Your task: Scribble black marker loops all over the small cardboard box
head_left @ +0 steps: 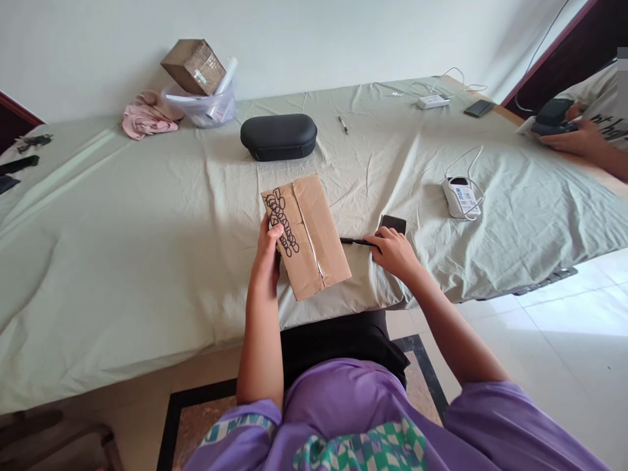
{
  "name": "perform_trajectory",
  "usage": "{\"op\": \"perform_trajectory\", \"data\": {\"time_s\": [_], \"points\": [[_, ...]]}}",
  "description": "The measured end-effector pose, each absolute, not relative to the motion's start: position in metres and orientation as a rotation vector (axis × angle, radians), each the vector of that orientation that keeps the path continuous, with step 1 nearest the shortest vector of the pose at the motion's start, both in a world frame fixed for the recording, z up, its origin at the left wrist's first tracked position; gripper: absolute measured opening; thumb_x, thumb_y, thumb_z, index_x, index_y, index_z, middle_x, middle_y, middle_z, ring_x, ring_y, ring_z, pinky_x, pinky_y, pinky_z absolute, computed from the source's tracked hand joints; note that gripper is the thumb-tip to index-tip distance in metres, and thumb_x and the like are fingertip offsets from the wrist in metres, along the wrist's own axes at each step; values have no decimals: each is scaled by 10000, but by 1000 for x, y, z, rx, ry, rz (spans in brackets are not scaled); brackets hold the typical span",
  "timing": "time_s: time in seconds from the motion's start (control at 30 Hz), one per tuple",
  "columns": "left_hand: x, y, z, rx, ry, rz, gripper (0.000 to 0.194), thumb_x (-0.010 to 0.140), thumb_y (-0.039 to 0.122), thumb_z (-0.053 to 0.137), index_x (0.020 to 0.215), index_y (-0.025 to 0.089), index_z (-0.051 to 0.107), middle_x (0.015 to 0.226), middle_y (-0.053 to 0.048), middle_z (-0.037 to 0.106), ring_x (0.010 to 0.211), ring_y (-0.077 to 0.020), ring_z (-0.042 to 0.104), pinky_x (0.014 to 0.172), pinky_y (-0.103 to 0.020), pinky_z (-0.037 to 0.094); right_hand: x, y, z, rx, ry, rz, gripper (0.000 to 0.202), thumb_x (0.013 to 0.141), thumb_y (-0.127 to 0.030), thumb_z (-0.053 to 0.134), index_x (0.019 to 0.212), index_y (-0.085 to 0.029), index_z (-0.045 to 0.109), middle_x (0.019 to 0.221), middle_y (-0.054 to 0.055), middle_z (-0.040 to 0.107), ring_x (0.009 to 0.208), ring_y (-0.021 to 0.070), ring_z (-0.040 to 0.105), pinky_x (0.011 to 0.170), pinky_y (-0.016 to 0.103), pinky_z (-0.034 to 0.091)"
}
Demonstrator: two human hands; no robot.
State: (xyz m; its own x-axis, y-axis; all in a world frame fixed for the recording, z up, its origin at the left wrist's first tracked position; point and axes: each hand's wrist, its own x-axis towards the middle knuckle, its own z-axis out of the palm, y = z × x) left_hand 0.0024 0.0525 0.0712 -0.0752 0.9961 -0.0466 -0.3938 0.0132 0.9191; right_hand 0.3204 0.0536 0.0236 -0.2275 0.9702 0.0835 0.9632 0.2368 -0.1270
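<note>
A brown cardboard box (321, 229) with black looped scribbles along its left side is tilted in front of me. A seam with a pale strip runs down its top. My left hand (269, 245) grips the box's left edge, thumb on the scribbled face and fingers hidden beneath. To the right, my right hand (395, 252) has its fingers closed on the end of a slim black marker pen (354, 241), low over the cloth. The pen's other end points at the box's right side. Just behind these fingers lies a dark flat rectangular object (394, 224), partly covered by the hand.
A black zip case (279, 137) and a small pen (343, 125) lie behind the box. A clear tub (203, 108) holds another carton (193, 65), beside a pink cloth (150, 116). White corded blocks (461, 197) lie right. Another person's hands (572, 134) hold a dark device.
</note>
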Motion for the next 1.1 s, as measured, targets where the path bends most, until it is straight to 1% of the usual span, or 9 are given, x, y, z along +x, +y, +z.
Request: {"op": "perform_trajectory", "data": {"time_s": [0.1, 0.2, 0.27, 0.37, 0.47, 0.63, 0.73, 0.87, 1.1], "points": [[3, 52, 72, 840, 982, 1413, 737, 870, 639, 822, 1496, 305, 623, 1458, -105, 725, 1517, -356, 576, 1226, -446, 519, 311, 57, 19, -1826, -2371, 48, 455, 1015, -170, 539, 1359, -241, 828, 1327, 185, 696, 1118, 343, 592, 918, 444, 462], [2, 53, 71, 841, 975, 1418, 733, 865, 638, 825, 1489, 307, 629, 1460, -99, 726, 1519, -353, 574, 1236, -445, 513, 298, 61, 16, -1834, -2365, 33, 440, 1045, -301, 598, 1442, -238, 777, 1407, 195, 656, 1174, 371, 551, 941, 454, 450], [2, 53, 71, 842, 974, 1413, 724, 873, 636, 816, 1490, 308, 629, 1473, -96, 723, 1530, -353, 565, 1247, -443, 503, 288, 65, 15, -1861, -2341, 30, 501, 1052, -417, 645, 1512, -234, 721, 1421, 198, 646, 1195, 386, 534, 966, 469, 436], [1, 53, 70, 843, 984, 1400, 700, 891, 636, 796, 1491, 318, 628, 1512, -83, 707, 1551, -348, 548, 1259, -439, 490, 272, 71, 14, -1861, -2364, 53, 466, 1076, -480, 629, 1463, -245, 740, 1410, 193, 645, 1204, 384, 527, 993, 471, 410], [1, 53, 69, 843, 986, 1395, 684, 900, 638, 782, 1491, 329, 631, 1544, -71, 692, 1570, -347, 534, 1259, -441, 489, 257, 77, 12, -1850, -2412, 100, 376, 1127, -411, 531, 1351, -228, 772, 1351, 194, 663, 1191, 364, 548, 978, 446, 411], [1, 55, 68, 856, 981, 1406, 691, 882, 658, 793, 1479, 346, 643, 1528, -69, 711, 1568, -356, 546, 1255, -457, 501, 253, 90, 7, -1793, -2195, 335, 325, 1119, -288, 431, 1275, -200, 703, 1270, 182, 673, 1061, 305, 617, 906, 411, 455], [0, 55, 68, 861, 985, 1406, 695, 879, 667, 796, 1478, 349, 644, 1514, -74, 723, 1561, -356, 559, 1254, -458, 506, 257, 96, 8, -1566, -1795, 573, 301, 1109, -427, 401, 1188, -239, 623, 1129, 113, 652, 961, 259, 611, 855, 382, 482], [-1, 53, 68, 851, 1001, 1401, 677, 902, 665, 779, 1483, 345, 642, 1509, -70, 726, 1560, -346, 562, 1262, -451, 500, 256, 99, 12, -1192, -1342, 837, 414, 1046, -687, 423, 1115, -291, 524, 1020, 49, 586, 868, 209, 554, 861, 361, 509], [-2, 53, 68, 838, 998, 1390, 686, 914, 667, 760, 1490, 318, 629, 1508, -86, 721, 1561, -354, 554, 1270, -462, 489, 250, 93, 16, -1051, -1229, 1036, 319, 944, -593, 447, 953, -276, 480, 850, 39, 540, 750, 215, 512, 793, 390, 516]]}}
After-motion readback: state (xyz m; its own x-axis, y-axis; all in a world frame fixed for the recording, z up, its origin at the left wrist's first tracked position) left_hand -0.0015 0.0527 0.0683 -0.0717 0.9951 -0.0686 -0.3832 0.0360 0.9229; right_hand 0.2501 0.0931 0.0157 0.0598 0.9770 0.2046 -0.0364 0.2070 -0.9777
